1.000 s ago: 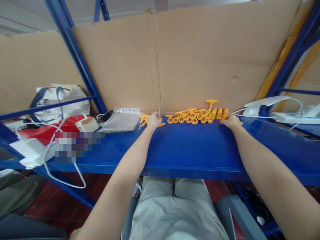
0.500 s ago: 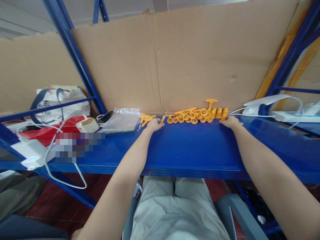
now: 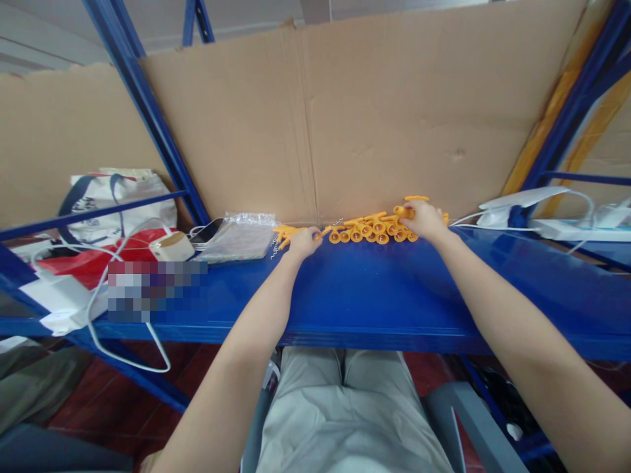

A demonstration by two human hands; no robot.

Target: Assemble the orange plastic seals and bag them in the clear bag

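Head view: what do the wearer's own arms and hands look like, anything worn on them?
The left hand and right hand are gloveless. The left forearm and right forearm show no sleeve, watch, band, cable or marking. Rings are too small to rule out.

Brown cardboard [image 3: 384,105] backs a blue metal shelf [image 3: 374,295] above red flooring [image 3: 172,361]

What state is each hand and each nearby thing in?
Left hand: pinching.
Orange handle with metal spiral: held, tilted.
Right hand: gripping.
Orange plastic cylinder: held, lying sideways.
Pile of orange plastic cups: stacked, open ends forward.
Clear plastic bag: lying flat.
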